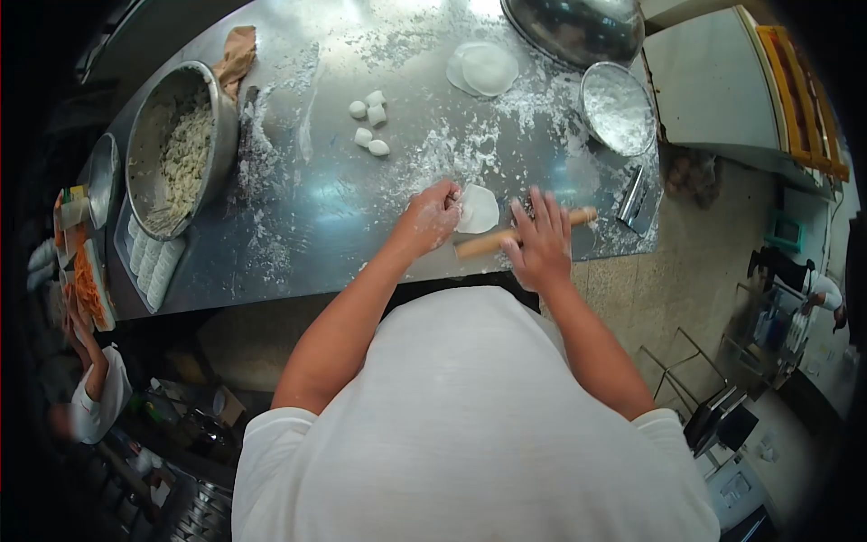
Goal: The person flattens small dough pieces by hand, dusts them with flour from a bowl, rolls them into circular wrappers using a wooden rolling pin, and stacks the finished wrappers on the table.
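Note:
Near the front edge of the steel table, my left hand pinches the left edge of a thin, white dough wrapper. My right hand lies flat with fingers stretched over a wooden rolling pin, its palm on the pin. The pin sits just below the wrapper, slanting up to the right; whether it touches the wrapper I cannot tell. Several small dough pieces rest farther back on the left. Rolled round wrappers overlap in a stack at the back.
A large bowl of chopped filling and a tray with dough rolls stand left. At right are a flour bowl, a metal scraper and a big metal bowl. Other people are at both sides.

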`<state>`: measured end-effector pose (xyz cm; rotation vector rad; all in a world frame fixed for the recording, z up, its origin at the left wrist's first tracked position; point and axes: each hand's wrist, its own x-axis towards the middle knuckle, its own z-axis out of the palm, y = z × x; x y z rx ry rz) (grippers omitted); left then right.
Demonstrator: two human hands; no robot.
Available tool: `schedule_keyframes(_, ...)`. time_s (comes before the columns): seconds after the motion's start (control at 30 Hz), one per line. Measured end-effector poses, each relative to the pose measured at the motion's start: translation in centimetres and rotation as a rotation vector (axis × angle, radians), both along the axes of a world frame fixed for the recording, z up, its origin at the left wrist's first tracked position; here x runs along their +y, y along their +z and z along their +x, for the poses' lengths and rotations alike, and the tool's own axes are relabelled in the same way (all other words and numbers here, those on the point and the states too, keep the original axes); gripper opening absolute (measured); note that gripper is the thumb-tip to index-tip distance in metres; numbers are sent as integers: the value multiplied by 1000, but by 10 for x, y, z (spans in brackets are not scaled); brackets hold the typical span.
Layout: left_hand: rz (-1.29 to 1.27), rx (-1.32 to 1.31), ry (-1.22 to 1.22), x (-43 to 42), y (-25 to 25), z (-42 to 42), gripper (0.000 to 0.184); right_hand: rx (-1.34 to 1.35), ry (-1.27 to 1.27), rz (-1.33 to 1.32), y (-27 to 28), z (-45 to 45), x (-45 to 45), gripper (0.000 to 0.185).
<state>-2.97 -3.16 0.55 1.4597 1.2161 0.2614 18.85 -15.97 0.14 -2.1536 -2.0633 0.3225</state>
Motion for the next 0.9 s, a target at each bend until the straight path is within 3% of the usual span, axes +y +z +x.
schedule_keyframes(0.17, 2, 79, -99, 20, 21, 13, 23, -33, -112, 115, -5, -11, 128, 74)
schedule_keyframes(0.23, 509, 43, -121, 33, 9, 22, 22, -20, -119, 160, -4, -11, 140, 73)
schedule_keyframes(0.27, 479, 30, -171, 37, 12, 23, 21, -12, -114, 194, -2, -10, 146, 72)
schedule_keyframes(0.37, 561, 114, -263, 38, 5, 23, 19, 6, -101, 186, 2, -9, 94, 70)
schedule_keyframes(0.43, 571, 93, -184, 28, 5, 17, 16, -11, -46, 91, -1, -3, 37, 66)
schedule_keyframes(0.5, 223, -1, 31, 18, 2, 10, 15, 0, -4, 46, -2, 1, -12, 65)
schedule_keyframes(0.53, 214, 2, 31, 12, -5, 5, 15, 3, -4, 36, -5, 4, -13, 65)
schedule_keyframes(0.6, -249, -204, 148, 0, -22, -5, 21, -4, 48, 13, -2, 6, -17, 67)
schedule_keyframes(0.63, -266, -193, 142, -1, -21, -8, 21, -1, 37, -10, 1, 4, 0, 68)
schedule_keyframes(0.7, -97, -36, -26, 5, -5, -8, 24, -12, -7, -35, 7, -6, 60, 69)
schedule_keyframes(0.8, 103, 53, -64, 22, 38, 11, 25, -18, -59, 36, -2, -12, 122, 70)
schedule_keyframes(0.83, 116, 52, -62, 23, 30, 14, 25, -13, -81, 111, -1, -12, 132, 70)
schedule_keyframes(0.9, 478, -4, -179, 28, 4, 19, 24, 8, -74, 160, 2, -13, 117, 69)
